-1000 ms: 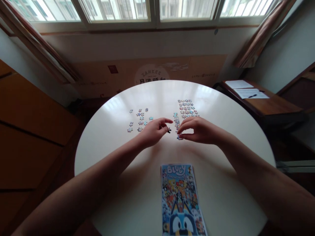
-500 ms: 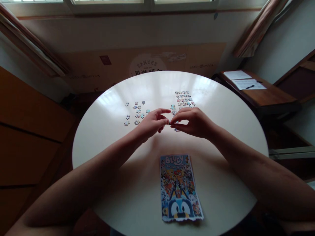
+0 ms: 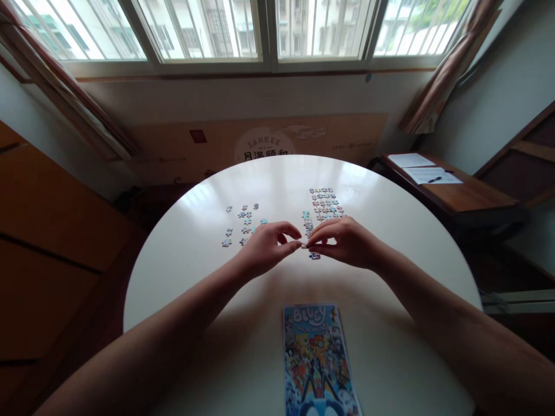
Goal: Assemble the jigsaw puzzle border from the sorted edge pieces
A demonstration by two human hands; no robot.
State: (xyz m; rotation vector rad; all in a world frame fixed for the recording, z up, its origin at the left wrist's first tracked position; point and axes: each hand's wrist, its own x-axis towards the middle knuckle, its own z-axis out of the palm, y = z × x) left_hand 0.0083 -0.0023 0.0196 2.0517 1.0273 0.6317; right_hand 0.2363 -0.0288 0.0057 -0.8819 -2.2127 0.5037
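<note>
My left hand and my right hand meet above the white table. A small jigsaw puzzle piece lies between their fingertips. My right thumb and index finger pinch it from the right. The left thumb tip touches its other side, with the index finger curved above; the remaining left fingers are partly hidden. Just below my right fingers is a dark puzzle piece. Beyond them lie a narrow column of pieces and a block of pieces in rows, its near part covered by my right hand.
Several loose puzzle pieces are spread left of centre. A colourful Bluey picture sheet lies near me on the round table. A wooden side table with papers and a pen stands right. Windows are at the back.
The camera view has tilted up, so more window shows and the table sits lower in view. My hands stay together around the small puzzle piece, the left index finger now more curved.
</note>
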